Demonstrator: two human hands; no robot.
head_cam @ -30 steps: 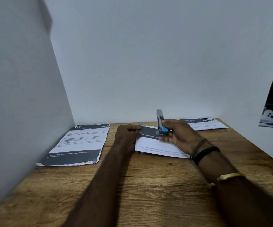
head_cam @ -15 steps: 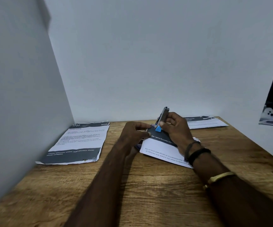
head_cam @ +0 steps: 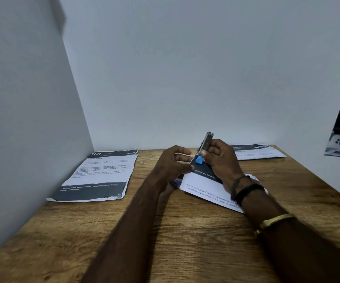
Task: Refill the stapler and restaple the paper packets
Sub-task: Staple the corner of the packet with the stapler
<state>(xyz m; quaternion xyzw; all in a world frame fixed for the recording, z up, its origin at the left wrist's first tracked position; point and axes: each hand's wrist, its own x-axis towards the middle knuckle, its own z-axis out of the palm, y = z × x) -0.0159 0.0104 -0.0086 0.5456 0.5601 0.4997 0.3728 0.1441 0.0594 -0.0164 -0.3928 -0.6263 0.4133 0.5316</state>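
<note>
The stapler (head_cam: pixel 206 144) is up off the table (head_cam: pixel 185 237), near the back and about in the middle. It tips so its top points up and a bit right. Its blue bit (head_cam: pixel 199 160) sits at the bottom, right on the corner of the packet (head_cam: pixel 203 187).

The right hand (head_cam: pixel 223 160) grips the stapler, with fingers curled round its side and the thumb by the blue bit. The left hand (head_cam: pixel 173 163) is just beside it. Its thumb and fingers pinch the dark corner of the packet, which is lifted up to the stapler. The two hands almost touch.

The rest of the packet lies on the wood under the right wrist, turned at a slant. That wrist has black bands (head_cam: pixel 246 189) on it, and a gold bangle (head_cam: pixel 276 220) sits lower on the arm.

A second packet (head_cam: pixel 99 174) lies flat to the left, well apart from the hands. Its left edge is close to the left wall (head_cam: pixel 22 139). Its near edge looks a bit torn. A third packet (head_cam: pixel 257 153) lies flat behind the right hand, near the back right corner of the table.

The back wall (head_cam: pixel 185 78) stands just behind the hands. The nearer part of the table is open wood, with only the two arms over it. The right edge of the table slants away, with a white wall past it.
</note>
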